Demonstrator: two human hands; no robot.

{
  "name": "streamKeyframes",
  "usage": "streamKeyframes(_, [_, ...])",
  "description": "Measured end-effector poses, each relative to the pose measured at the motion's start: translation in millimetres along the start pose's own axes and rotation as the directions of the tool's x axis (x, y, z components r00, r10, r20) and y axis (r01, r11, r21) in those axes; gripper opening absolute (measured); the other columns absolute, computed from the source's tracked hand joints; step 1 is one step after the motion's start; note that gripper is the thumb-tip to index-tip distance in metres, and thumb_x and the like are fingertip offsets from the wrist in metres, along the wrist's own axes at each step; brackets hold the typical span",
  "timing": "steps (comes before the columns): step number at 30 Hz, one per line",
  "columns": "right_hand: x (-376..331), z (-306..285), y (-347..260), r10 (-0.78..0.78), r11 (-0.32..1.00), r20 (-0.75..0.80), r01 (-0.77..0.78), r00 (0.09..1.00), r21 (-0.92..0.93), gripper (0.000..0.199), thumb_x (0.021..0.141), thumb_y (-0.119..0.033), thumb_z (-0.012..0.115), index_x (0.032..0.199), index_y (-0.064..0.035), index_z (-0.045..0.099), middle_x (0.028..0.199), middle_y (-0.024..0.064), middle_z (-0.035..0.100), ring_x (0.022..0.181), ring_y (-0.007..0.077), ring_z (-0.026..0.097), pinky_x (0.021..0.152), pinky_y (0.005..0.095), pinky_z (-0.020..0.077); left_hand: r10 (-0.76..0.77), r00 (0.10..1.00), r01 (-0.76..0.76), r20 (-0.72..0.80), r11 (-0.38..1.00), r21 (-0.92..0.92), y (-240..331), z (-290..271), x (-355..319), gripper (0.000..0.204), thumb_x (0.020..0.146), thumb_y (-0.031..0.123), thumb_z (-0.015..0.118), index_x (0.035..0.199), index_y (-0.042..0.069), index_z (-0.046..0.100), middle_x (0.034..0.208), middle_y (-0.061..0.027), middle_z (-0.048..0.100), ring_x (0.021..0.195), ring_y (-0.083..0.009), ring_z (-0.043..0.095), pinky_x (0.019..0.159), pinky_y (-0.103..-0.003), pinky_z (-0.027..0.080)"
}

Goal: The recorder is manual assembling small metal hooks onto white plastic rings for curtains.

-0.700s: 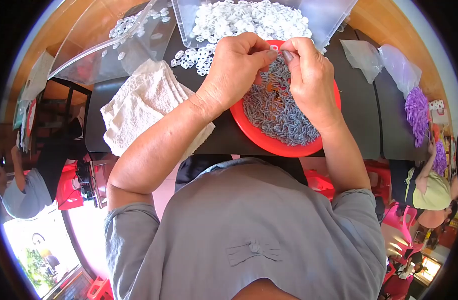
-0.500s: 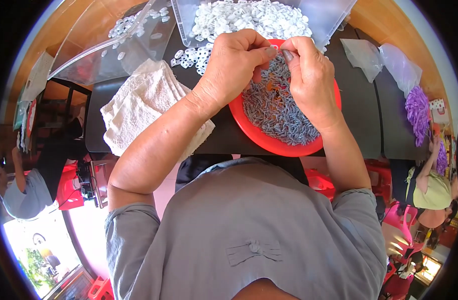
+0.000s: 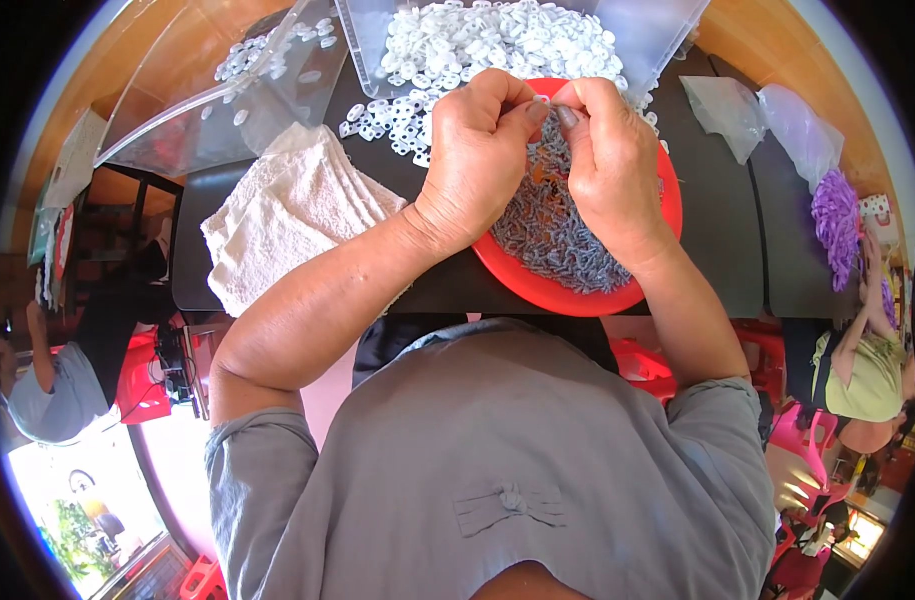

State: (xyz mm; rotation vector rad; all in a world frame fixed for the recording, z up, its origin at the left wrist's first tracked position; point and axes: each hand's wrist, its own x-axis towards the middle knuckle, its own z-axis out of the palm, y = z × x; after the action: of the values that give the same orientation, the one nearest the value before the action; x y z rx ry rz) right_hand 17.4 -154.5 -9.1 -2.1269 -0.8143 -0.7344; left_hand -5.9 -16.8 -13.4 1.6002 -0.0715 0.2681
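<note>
Hands (image 3: 542, 150) over red bowl (image 3: 653, 250), white towel (image 3: 282, 215) left, clear tray (image 3: 637, 25) behind

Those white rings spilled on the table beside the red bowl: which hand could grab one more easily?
Probably the left hand. The loose white rings lie right beside its knuckles on the black table, while the right hand sits over the red bowl, farther away.

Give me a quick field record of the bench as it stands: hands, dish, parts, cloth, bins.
left hand: over the red dish, fingertips pinched at a small grey part
right hand: over the dish, fingertips meeting the left hand's
red dish: on the black table, heaped with small grey parts
white rings: piled in a clear bin, some spilled on the table
white cloth: left of the dish
purple pile: far right
</note>
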Motion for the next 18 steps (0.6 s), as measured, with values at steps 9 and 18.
streamKeyframes(9, [-1.9,0.6,1.0,-0.003,1.0,0.009,0.002,1.0,0.027,0.013,0.083,0.01,0.054,0.091,0.0003,0.053,0.077,0.0133,0.062,0.068,0.0281,0.061,0.061,0.0343,0.0471,0.176,0.983,-0.169,-0.059,0.98,0.104,-10.0,4.9,-0.1,0.006,0.083,-0.001,0.063,0.079,-0.003,0.058,0.062,-0.0094,0.06,0.056,-0.0137,0.055,0.054,-0.028,0.047])
streamKeyframes(18, [-1.6,-0.9,-3.2,0.049,0.993,0.034,-0.053,0.998,0.102,0.014,0.083,0.012,0.052,0.092,0.0017,0.054,0.075,0.0109,0.061,0.067,0.0181,0.059,0.063,0.0302,0.0474,0.469,0.881,-0.439,-0.071,0.863,0.25,-15.0,6.9,1.3,0.004,0.088,0.001,0.062,0.085,-0.001,0.061,0.065,0.0001,0.057,0.059,-0.0048,0.046,0.053,-0.022,0.04])
